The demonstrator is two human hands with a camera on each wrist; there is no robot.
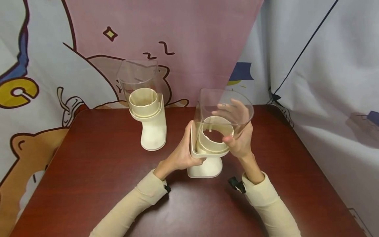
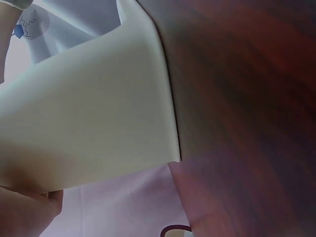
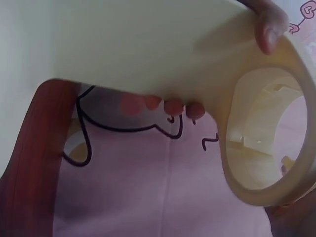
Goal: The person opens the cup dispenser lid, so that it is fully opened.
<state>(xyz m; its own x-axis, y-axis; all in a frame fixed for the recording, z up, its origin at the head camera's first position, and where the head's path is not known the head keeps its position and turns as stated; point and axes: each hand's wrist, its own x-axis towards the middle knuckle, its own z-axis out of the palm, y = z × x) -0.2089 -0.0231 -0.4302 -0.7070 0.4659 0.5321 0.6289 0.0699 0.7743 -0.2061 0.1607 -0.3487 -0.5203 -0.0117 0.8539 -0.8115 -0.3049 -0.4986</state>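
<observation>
A cream plastic stand [image 1: 204, 167] with a round collar [image 1: 214, 144] at its top is in front of me, right of the table's middle. Over the collar sits a clear plastic container [image 1: 225, 95], wide at its open rim. My left hand [image 1: 180, 154] grips the stand's upper part from the left; in the right wrist view its thumb lies near the collar and its fingertips [image 3: 174, 106] curl round the far edge. The right hand [image 1: 244, 141] holds the clear container from the right, thumb on the near side and fingers showing through the plastic. The stand's body [image 2: 89, 113] fills much of the left wrist view.
A second cream stand [image 1: 154, 131], with its own clear container [image 1: 137, 70], stands upright at the back left of the dark red wooden table [image 1: 88, 184]. Behind the table hang a printed cloth [image 1: 192, 39] and, at the right, a pale curtain [image 1: 331, 82].
</observation>
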